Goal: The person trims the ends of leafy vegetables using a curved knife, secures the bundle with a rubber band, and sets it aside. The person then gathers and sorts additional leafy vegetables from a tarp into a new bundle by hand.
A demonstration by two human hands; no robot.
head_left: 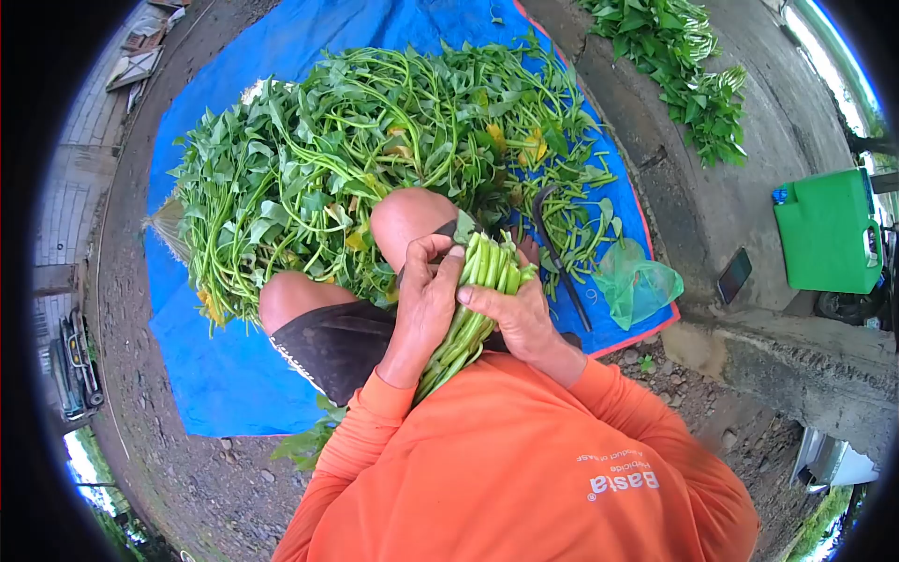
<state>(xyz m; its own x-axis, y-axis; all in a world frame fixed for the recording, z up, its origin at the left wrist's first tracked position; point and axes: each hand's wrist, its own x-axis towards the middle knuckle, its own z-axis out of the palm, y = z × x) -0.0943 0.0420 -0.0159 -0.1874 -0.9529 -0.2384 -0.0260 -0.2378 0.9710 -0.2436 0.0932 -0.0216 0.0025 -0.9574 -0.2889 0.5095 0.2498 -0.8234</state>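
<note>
Against my orange shirt I hold a bundle of green leafy stems [480, 272], its cut ends pointing up and away from me. My right hand [520, 317] wraps round the bundle from the right, thumb across the front. On its other side, my left hand [426, 302] is closed, with thumb and fingertips pinched together near the stem ends by a small leaf. Whether the pinch holds a tie or a stem is too small to tell. Just beyond my knees lies a large heap of leafy green vines [346, 150]. A curved sickle [554, 248] rests right of my hands.
A blue tarp [215, 375] lies under the heap. On its right edge sits a green plastic bag [635, 284]. Further right are a phone [735, 274] and a green jerrycan [829, 234] on concrete. Tied-looking leafy bunches [679, 66] lie at the upper right.
</note>
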